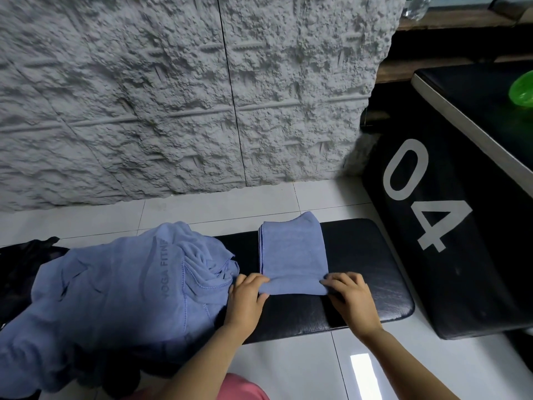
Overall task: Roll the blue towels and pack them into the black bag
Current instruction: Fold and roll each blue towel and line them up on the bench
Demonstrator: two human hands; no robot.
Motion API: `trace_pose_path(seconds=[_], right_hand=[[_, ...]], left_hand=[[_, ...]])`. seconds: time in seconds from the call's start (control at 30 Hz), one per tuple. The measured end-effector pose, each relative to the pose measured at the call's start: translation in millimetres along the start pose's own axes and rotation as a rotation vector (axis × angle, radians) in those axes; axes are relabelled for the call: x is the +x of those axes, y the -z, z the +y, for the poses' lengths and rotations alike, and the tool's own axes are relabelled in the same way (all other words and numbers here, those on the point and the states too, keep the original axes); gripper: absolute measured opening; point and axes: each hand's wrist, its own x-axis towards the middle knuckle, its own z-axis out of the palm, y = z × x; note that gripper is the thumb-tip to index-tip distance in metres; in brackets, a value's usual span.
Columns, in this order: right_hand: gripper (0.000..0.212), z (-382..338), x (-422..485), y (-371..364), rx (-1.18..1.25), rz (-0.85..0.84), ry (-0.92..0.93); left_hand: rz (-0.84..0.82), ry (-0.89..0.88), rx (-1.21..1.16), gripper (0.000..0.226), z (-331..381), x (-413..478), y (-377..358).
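Note:
A folded blue towel (292, 249) lies lengthwise on the black padded bench (372, 272), its near end turned over into a short roll. My left hand (248, 293) grips the roll's left end, fingers curled over it. My right hand (350, 295) grips the right end the same way. A loose heap of blue towels (121, 293), one printed "YOGA FITNE", covers the bench's left part. The black bag (20, 272) shows at the far left, mostly hidden behind the heap.
A large black box marked "04" (432, 215) stands close on the right of the bench, with a green object (522, 89) on its top. A rough grey wall panel (173, 96) rises behind. White floor tiles (288, 368) surround the bench.

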Motion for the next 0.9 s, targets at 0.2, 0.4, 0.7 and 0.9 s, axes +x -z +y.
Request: trace_pose_path(seconds=[0.2, 0.4, 0.7, 0.9], right_hand=[[0.03, -0.8, 2.6, 6.3, 0.396, -0.09, -0.365], [0.032, -3.5, 13.0, 14.6, 0.47, -0.123, -0.491], [0.017, -13.4, 22.3, 11.1, -0.046, -0.009, -0.148], [0.035, 1.1, 3.6, 9.8, -0.248, 0.024, 0.252]], left_hand=[[-0.038, 0.3, -0.202, 0.028, 3.7, 12.1, -1.9], [-0.155, 0.445, -0.244, 0.024, 3.7, 19.1, 1.5], [0.08, 0.151, 0.079, 0.003, 9.1, 15.0, 4.8], [0.096, -0.153, 0.151, 0.039, -9.1, -3.4, -7.7]])
